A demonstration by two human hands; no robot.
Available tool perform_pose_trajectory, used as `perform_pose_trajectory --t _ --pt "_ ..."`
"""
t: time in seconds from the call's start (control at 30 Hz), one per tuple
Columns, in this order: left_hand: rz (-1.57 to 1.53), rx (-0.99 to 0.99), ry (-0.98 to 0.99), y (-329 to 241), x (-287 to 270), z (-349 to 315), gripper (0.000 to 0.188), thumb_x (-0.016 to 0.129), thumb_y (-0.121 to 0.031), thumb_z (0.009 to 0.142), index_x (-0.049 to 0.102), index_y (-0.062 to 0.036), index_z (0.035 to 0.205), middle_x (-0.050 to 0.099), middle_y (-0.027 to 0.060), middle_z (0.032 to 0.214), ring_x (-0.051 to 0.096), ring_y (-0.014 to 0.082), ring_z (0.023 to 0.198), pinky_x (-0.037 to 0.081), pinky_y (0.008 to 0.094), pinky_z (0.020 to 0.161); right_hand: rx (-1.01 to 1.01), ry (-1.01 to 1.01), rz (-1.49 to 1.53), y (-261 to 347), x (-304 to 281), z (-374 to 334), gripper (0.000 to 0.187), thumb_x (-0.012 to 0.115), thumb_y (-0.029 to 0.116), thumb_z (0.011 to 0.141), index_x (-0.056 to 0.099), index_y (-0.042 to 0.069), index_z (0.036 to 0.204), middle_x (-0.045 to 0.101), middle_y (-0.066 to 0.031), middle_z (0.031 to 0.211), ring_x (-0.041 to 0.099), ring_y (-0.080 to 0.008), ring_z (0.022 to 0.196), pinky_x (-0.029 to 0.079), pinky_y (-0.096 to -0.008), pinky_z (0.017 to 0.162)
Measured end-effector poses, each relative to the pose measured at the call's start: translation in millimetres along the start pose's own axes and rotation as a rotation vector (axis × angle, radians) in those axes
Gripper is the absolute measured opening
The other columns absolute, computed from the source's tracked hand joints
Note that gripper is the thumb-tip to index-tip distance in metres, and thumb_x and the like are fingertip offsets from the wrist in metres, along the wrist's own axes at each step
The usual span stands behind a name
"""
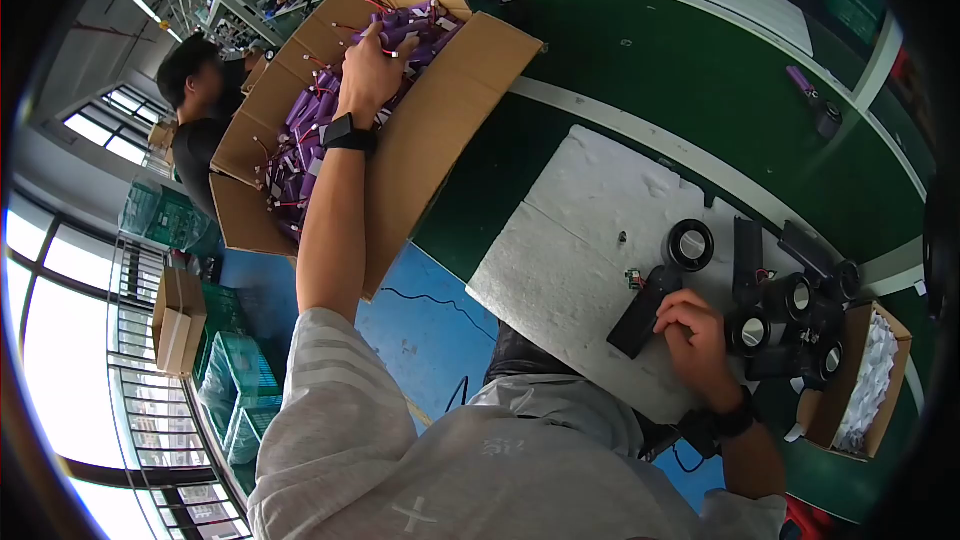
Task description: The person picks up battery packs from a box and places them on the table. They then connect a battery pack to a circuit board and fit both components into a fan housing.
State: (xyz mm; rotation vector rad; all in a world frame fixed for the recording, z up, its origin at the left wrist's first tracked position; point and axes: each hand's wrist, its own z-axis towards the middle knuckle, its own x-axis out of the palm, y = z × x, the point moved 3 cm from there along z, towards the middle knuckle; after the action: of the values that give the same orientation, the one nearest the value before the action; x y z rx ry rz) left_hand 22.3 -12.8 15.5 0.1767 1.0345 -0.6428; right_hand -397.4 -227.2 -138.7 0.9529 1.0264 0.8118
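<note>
My left hand reaches into a cardboard box at the upper left. The box is heaped with purple battery packs that have thin wires and white connectors. Its fingers are bent around a pack among the heap, and their tips are partly hidden. On the white foam sheet lies a black handheld housing beside a round black head with a ring-shaped opening. My right hand has curled fingers against the housing's right edge. A small circuit board sits by the housing.
More black housings are piled right of the foam. Beyond them stands a small box of white pieces. A purple pack and a black part lie on the green bench. Another person is at the left.
</note>
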Motion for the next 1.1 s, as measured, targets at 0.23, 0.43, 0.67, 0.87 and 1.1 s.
perform_pose_trajectory --t 0.23,0.43,0.67,0.87,1.1 --pt "-0.159 -0.003 -0.093 12.6 -1.4 7.2 0.067 0.068 -0.044 0.084 0.053 0.0073 0.124 0.068 0.0263 0.098 0.064 0.0428 0.098 0.050 0.0462 0.085 -0.014 -0.015 0.028 -3.4 2.0 0.4 0.014 0.051 -0.013 0.072 0.059 -0.002 0.072 0.060 -0.0096 0.085 0.056 -0.0172 0.067 0.042 -0.0265 0.059" --pt "-0.346 -0.026 -0.271 40.0 -10.7 19.5 0.056 0.068 -0.042 0.086 0.060 0.0041 0.117 0.070 0.0212 0.095 0.067 0.0354 0.094 0.051 0.0401 0.081 -0.049 -0.024 0.034 -3.9 0.5 -0.3 0.013 0.051 -0.013 0.073 0.059 -0.003 0.073 0.060 -0.0088 0.085 0.056 -0.0155 0.068 0.041 -0.0249 0.058" --pt "-0.801 -0.022 -0.478 52.8 -41.0 30.1 0.037 0.064 -0.034 0.092 0.069 -0.0008 0.107 0.072 0.0067 0.092 0.067 0.0138 0.084 0.051 0.0282 0.074 -0.069 -0.021 0.079 -6.9 2.0 -0.8 0.013 0.051 -0.013 0.074 0.059 -0.003 0.073 0.059 -0.0080 0.085 0.056 -0.0146 0.068 0.041 -0.0244 0.058" --pt "-1.047 -0.158 -0.248 -31.6 -64.2 8.6 0.033 0.063 -0.033 0.094 0.069 -0.0029 0.108 0.069 0.0007 0.087 0.062 0.0055 0.074 0.049 0.0214 0.062 -0.073 -0.034 0.027 -7.8 0.1 -0.8 0.013 0.050 -0.013 0.075 0.059 -0.003 0.075 0.060 -0.0088 0.083 0.057 -0.0157 0.067 0.043 -0.0253 0.054" --pt "-1.109 0.101 0.184 -116.0 10.6 -53.3 0.031 0.067 -0.029 0.092 0.069 -0.0007 0.104 0.069 0.0004 0.083 0.060 0.0067 0.070 0.050 0.0238 0.061 -0.072 -0.017 0.042 -5.6 2.6 2.2 0.013 0.050 -0.013 0.074 0.058 -0.003 0.074 0.059 -0.0084 0.085 0.057 -0.0152 0.071 0.042 -0.0237 0.060"
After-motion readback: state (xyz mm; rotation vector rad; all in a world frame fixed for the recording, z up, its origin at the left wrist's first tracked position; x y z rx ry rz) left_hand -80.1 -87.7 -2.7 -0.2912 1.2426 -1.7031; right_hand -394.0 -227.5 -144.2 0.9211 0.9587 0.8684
